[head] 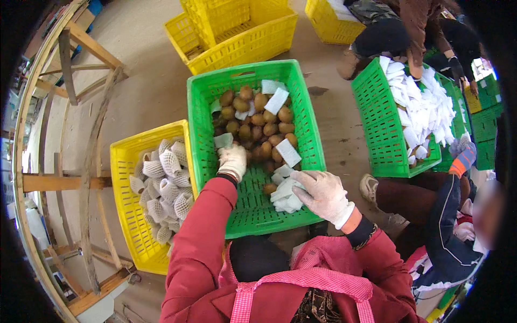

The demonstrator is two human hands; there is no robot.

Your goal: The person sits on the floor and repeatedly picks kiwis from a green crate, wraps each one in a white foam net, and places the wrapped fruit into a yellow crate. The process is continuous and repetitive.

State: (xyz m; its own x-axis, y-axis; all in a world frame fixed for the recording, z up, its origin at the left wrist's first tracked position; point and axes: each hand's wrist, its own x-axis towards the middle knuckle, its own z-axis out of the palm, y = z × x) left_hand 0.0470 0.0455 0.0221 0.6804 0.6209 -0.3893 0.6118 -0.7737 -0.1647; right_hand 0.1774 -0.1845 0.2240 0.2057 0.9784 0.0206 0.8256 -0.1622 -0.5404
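Observation:
Before me stands a green plastic crate (250, 232) holding brown kiwifruit (257, 119) and scattered white foam net sleeves. My left hand (233, 161), in a whitish glove, reaches into its left side. A flattened foam sleeve (223, 140) lies just beyond those fingers; the fingertips are partly hidden, so a hold cannot be made out. Over the crate's near right corner is my right hand (325, 196), also gloved, with thumb and forefinger apart. Beneath and beside it is a heap of flat foam sleeves (286, 197). Another foam sleeve (288, 153) rests on the fruit farther in.
On the left, a yellow crate (125, 194) holds sleeved fruit (165, 181). Stacked yellow crates (242, 44) stand beyond. Co-workers sit at right around a green crate (365, 105) heaped with foam sleeves (422, 105). A wooden frame (87, 181) lines the far left.

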